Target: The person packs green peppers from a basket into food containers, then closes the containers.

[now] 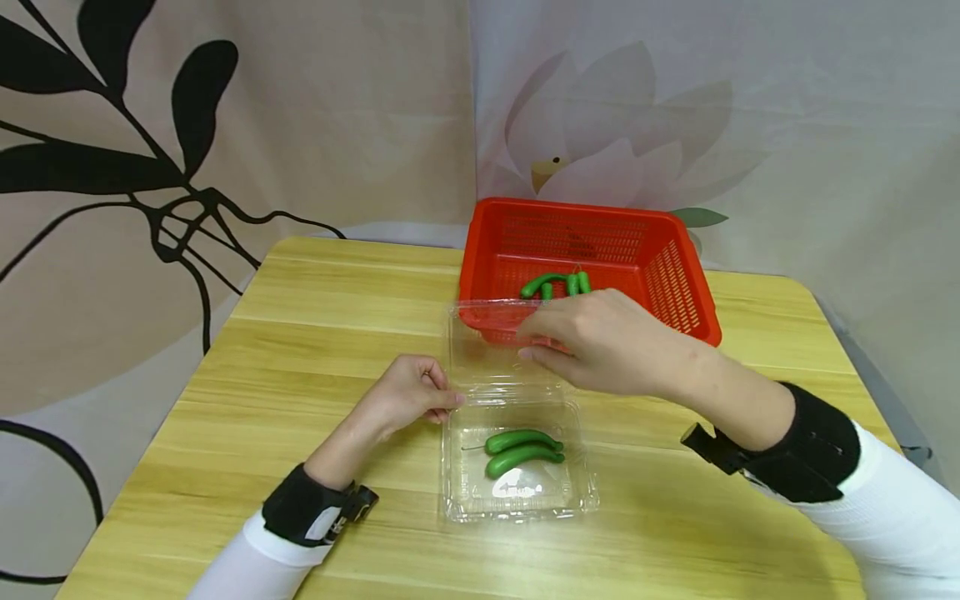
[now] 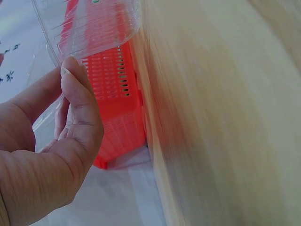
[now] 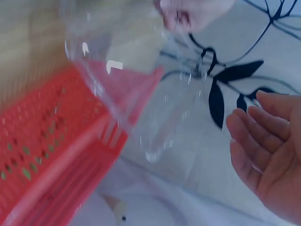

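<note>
A clear plastic clamshell box (image 1: 468, 496) lies with its lid (image 1: 483, 354) raised at the back. Two green chili peppers (image 1: 523, 457) rest side by side in its base. Near the hinge, my left hand (image 1: 411, 392) pinches the box's left edge between thumb and forefinger; the left wrist view shows the same left hand (image 2: 56, 136) at the clear plastic. My right hand (image 1: 611, 342) hovers by the lid's right side, in front of the basket. With fingers loosely bent, the right hand (image 3: 273, 150) holds nothing in the right wrist view and is apart from the plastic.
Behind the lid stands a red perforated basket (image 1: 693, 283) with several green peppers (image 1: 572, 284) inside. The wooden table (image 1: 300, 350) ends just behind it, against a patterned cloth backdrop (image 1: 360, 108).
</note>
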The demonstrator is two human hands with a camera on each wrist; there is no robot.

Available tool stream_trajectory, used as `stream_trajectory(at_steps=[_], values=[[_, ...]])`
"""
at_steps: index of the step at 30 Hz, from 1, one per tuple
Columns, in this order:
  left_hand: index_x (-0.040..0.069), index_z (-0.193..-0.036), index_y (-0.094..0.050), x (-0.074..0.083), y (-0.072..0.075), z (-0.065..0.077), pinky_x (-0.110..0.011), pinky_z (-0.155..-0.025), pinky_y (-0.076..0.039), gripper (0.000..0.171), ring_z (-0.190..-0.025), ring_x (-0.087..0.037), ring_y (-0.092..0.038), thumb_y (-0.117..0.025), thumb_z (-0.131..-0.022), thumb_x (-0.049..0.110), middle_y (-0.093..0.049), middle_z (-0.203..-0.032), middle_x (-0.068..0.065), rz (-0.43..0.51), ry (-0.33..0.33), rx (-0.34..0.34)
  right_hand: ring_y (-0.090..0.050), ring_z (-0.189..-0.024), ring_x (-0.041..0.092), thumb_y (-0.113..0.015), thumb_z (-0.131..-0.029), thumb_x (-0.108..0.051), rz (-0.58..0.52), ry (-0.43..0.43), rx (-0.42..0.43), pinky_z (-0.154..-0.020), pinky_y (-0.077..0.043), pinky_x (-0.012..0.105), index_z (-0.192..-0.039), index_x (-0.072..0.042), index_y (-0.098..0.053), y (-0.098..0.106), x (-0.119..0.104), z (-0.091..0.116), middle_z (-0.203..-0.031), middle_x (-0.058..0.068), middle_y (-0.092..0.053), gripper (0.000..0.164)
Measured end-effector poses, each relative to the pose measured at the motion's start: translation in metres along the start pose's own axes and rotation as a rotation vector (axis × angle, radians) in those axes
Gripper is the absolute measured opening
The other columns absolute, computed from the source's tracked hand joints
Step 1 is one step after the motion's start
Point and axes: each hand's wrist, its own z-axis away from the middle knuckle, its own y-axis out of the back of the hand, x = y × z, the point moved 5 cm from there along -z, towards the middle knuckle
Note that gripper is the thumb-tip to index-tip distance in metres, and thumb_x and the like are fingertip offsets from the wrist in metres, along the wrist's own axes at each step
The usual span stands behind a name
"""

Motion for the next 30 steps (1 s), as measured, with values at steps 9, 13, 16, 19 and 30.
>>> stream_trajectory(at_steps=[9, 13, 16, 19, 30], values=[[-0.003, -0.084, -0.057, -0.002, 0.0, 0.0, -0.032, -0.062, -0.063, 0.021, -0.06, -0.017, -0.066, -0.078, -0.089, -0.008, -0.073, -0.085, -0.026, 0.012, 0.011, 0.006, -0.067, -0.076, 0.013, -0.078, -0.096, -0.015, 0.061, -0.224, 0.046, -0.065, -0.056, 0.038, -0.107, -0.011, -0.078, 0.032, 0.05, -0.017, -0.096, -0.004, -0.076, 0.012], [-0.003, -0.084, -0.057, -0.002, 0.0, 0.0, -0.032, -0.063, -0.063, 0.022, -0.06, -0.016, -0.066, -0.077, -0.089, -0.008, -0.073, -0.086, -0.027, 0.017, 0.008, 0.005, -0.068, -0.08, 0.019, -0.075, -0.097, -0.018, 0.096, -0.308, 0.014, -0.066, -0.057, 0.043, -0.109, -0.009, -0.078, 0.036, 0.071, -0.023, -0.101, 0.0, -0.077, 0.015], [-0.003, -0.084, -0.057, -0.002, 0.0, 0.0, -0.033, -0.064, -0.064, 0.022, -0.06, -0.016, -0.066, -0.077, -0.089, -0.008, -0.073, -0.087, -0.027, 0.016, 0.008, 0.005, -0.067, -0.08, 0.023, -0.073, -0.099, -0.018, 0.11, -0.362, -0.027, -0.064, -0.056, 0.045, -0.112, -0.008, -0.077, 0.037, 0.087, -0.027, -0.104, 0.004, -0.077, 0.018], [-0.003, -0.085, -0.057, -0.003, 0.0, 0.0, -0.034, -0.065, -0.064, 0.021, -0.06, -0.017, -0.067, -0.077, -0.089, -0.008, -0.073, -0.088, -0.028, 0.019, 0.013, 0.003, -0.068, -0.084, 0.027, -0.069, -0.1, -0.021, 0.124, -0.421, -0.084, -0.068, -0.057, 0.049, -0.116, -0.006, -0.076, 0.036, 0.103, -0.031, -0.108, 0.008, -0.076, 0.022], [-0.003, -0.084, -0.058, 0.0, 0.0, 0.0, -0.032, -0.063, -0.062, 0.021, -0.06, -0.016, -0.066, -0.078, -0.09, -0.007, -0.074, -0.086, -0.025, 0.001, 0.008, 0.005, -0.066, -0.105, 0.039, -0.065, -0.103, -0.033, 0.176, -0.594, -0.348, -0.086, -0.055, 0.059, -0.129, -0.002, -0.065, 0.013, 0.165, -0.043, -0.118, 0.018, -0.071, 0.04]])
